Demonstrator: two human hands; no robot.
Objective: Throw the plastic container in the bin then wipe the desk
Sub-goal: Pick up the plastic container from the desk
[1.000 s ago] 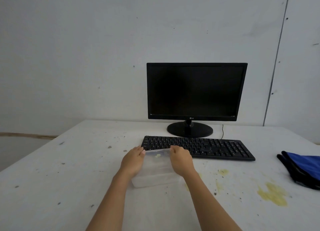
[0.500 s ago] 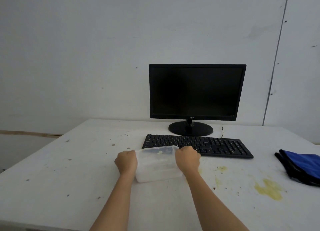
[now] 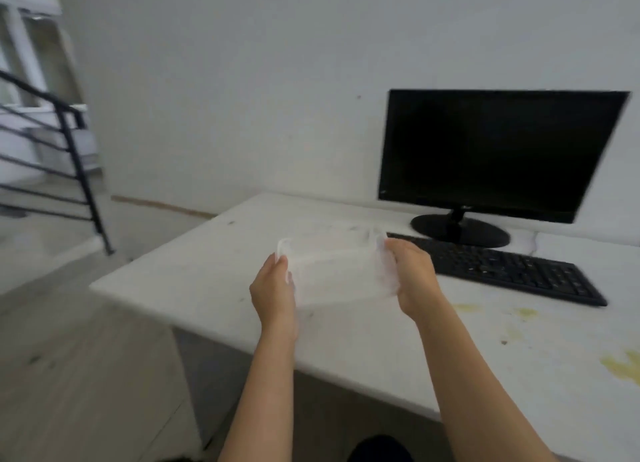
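Note:
A clear plastic container (image 3: 337, 267) with a lid is held up above the white desk (image 3: 214, 274), between both hands. My left hand (image 3: 273, 288) grips its left end and my right hand (image 3: 414, 276) grips its right end. The container tilts slightly and looks blurred by motion. Yellow stains (image 3: 620, 363) mark the desk at the right. No bin is in view.
A black monitor (image 3: 498, 153) stands at the back right with a black keyboard (image 3: 509, 269) in front of it. A black stair railing (image 3: 74, 156) stands at the far left. Bare floor (image 3: 79, 375) lies left of the desk's corner.
Both hands have lifted the container off the desk. My view has swung to the left, so the railing and floor appear and the blue cloth has left the frame.

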